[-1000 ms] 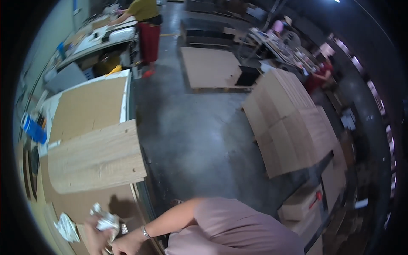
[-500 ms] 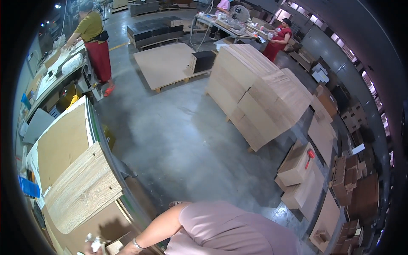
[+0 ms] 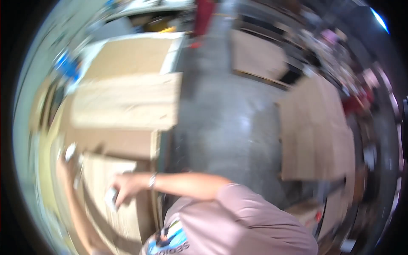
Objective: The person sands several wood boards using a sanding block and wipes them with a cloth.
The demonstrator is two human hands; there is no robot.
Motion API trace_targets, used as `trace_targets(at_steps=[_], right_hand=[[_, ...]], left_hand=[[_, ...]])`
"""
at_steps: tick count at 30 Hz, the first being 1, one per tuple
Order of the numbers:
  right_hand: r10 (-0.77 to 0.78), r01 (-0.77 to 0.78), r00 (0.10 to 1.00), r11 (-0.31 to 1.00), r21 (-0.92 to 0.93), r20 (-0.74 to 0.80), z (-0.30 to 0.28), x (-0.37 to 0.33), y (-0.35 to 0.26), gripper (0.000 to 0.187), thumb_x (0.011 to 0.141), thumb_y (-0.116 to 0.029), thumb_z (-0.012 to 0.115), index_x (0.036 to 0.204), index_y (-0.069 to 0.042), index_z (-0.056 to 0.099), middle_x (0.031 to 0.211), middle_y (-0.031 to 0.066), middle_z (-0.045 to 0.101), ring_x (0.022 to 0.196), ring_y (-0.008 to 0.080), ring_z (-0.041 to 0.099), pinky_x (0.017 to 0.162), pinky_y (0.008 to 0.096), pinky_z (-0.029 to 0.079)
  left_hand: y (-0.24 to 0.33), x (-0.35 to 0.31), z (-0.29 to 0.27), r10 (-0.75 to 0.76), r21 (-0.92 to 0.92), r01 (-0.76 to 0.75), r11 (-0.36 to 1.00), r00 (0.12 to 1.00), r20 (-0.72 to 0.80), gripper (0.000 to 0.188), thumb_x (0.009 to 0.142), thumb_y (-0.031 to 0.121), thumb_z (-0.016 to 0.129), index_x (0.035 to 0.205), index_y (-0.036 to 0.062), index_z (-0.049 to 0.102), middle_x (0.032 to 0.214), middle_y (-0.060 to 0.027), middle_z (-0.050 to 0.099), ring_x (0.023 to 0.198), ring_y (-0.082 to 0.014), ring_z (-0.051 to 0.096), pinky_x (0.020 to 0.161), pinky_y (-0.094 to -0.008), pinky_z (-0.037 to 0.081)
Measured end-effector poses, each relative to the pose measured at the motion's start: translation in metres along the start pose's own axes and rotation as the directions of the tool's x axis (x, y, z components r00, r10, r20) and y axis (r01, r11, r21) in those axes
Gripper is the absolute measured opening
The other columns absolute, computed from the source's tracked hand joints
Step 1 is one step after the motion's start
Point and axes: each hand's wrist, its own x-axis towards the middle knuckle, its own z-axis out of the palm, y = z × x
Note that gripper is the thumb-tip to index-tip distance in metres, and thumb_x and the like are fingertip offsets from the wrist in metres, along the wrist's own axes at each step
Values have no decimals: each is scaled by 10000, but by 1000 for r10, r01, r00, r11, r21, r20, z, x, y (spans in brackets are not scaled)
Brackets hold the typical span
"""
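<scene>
My right hand (image 3: 125, 186) is closed around a small whitish thing (image 3: 111, 198), too blurred to name, over a light wood-grain board (image 3: 100, 172). Beyond the board's left edge my left hand (image 3: 65, 165) is closed on another small white thing (image 3: 70, 151), also smeared by motion. The light wood board lies on the workbench below both hands. A second wood-grain panel (image 3: 125, 100) lies farther up the bench, past a strip of brown board (image 3: 114, 140).
A brown sheet (image 3: 129, 55) covers the far bench, with a blue container (image 3: 68, 65) at its left. On the floor at right stands a big stack of boards (image 3: 314, 131). A low pallet with a brown sheet (image 3: 259, 53) sits farther back. A person in red (image 3: 205, 17) stands far off.
The view has swung left and down toward the bench, blurring the picture. Both my hands and the nearer wood board now show fully; earlier only part of them showed at the lower edge.
</scene>
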Motion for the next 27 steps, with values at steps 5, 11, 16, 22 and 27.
trace_targets(at_steps=[5, 11, 16, 22, 27], right_hand=[[61, -61, 997, 998, -1, -40, -6, -10, -8, 331, 771, 11, 797, 1088, 31, 703, 936, 67, 728, 812, 122, 691, 714, 275, 574], [65, -77, 993, 989, -128, -97, 1, -15, -15, 397, 690, 8, 801, 1077, 40, 718, 1017, 109, 734, 921, 157, 678, 840, 289, 541], [58, -53, 992, 997, 48, -116, -7, -9, -2, 401, 705, -34, 782, 1087, 57, 699, 927, 82, 710, 783, 136, 648, 678, 263, 523], [20, -26, 966, 1000, -18, -257, -11, -13, 1, 454, 749, -61, 757, 1156, 87, 619, 833, 58, 646, 540, 60, 465, 444, 203, 322], [38, -53, 987, 995, -87, -158, -21, -8, 2, 434, 786, -96, 767, 1155, 70, 610, 767, 25, 603, 502, 47, 392, 434, 197, 256]], left_hand=[[74, -114, -2, 369, -157, -390, 907, 917, -150, 378, 717, 44, 752, 1091, 46, 695, 1098, -145, 690, 1061, -348, 633, 959, -435, 483], [55, -303, -61, 262, -250, -244, 937, 964, 38, 345, 664, 50, 706, 1006, 97, 718, 1173, -95, 685, 1119, -311, 616, 949, -444, 467], [-13, -459, -110, -376, -68, 372, 926, 884, -278, 262, 698, 59, 703, 959, 47, 732, 1084, -165, 720, 1054, -356, 664, 954, -449, 505], [109, -414, -63, -149, -65, 136, 989, 947, -285, 359, 732, 33, 637, 1067, 117, 732, 1170, -119, 705, 1108, -283, 665, 1007, -441, 471], [59, -549, -85, -439, 91, 606, 790, 663, -607, 307, 759, 49, 661, 1032, 138, 769, 1079, -93, 743, 1038, -272, 707, 947, -397, 523]])
